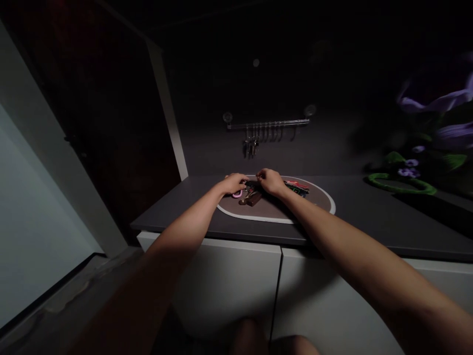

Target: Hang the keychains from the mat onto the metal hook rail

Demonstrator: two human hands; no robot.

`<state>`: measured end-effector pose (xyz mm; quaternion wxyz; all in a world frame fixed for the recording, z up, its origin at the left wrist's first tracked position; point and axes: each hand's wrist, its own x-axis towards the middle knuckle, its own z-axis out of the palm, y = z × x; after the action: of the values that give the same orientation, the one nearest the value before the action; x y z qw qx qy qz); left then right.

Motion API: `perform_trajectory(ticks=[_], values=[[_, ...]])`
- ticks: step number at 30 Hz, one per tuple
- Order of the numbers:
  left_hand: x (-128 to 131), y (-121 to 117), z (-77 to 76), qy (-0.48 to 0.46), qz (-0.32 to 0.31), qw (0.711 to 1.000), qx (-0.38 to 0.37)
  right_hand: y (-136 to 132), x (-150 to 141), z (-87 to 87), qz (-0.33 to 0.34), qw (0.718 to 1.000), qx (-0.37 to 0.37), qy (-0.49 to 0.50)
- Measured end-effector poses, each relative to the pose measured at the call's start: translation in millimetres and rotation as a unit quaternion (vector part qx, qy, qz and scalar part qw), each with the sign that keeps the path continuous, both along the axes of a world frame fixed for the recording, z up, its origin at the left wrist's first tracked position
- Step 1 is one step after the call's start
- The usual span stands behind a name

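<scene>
My left hand [233, 183] rests at the left of an oval mat [273, 217], its fingers curled down over a pile of keys [249, 190]. Just under it lies a pink ring-like clip [237, 194]; whether the fingers hold it is not clear. Beside the keys is a brown key case or fob [254, 199]. My right hand [272, 181] is over the pile's right side, fingertips drawn together in a pinch. What sits in that pinch is too small and dark to name. Red, green and blue items, perhaps lanyards [296, 188], lie partly behind my right wrist.
A clear rail [273, 123] with several hooks is fixed to the dark wall, and keys [252, 146] hang at its left. Purple flowers with a green looped base [401, 185] stand right on the grey counter [369, 222]. White cabinet doors [236, 276] are below; a dark door is left.
</scene>
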<state>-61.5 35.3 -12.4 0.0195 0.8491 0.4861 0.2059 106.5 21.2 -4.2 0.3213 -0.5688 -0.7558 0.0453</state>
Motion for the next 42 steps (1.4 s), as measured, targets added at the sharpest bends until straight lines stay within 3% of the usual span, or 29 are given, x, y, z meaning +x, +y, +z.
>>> perform_trajectory(ticks=[14,29,34,42], values=[[4,-11,4.3,0.016,0.048,0.999,-0.021,0,-1,0.6,-0.003,1.0,0.002,-0.01],[2,-14,7.7,-0.05,0.026,0.998,0.038,0,0,1.0,-0.002,1.0,-0.002,-0.007],[2,-8,5.3,-0.142,0.022,0.988,0.056,1,1,0.6,0.009,1.0,0.009,0.012],[6,-11,7.4,-0.374,-0.062,0.924,-0.058,2,0,2.2,0.086,0.985,0.064,0.133]])
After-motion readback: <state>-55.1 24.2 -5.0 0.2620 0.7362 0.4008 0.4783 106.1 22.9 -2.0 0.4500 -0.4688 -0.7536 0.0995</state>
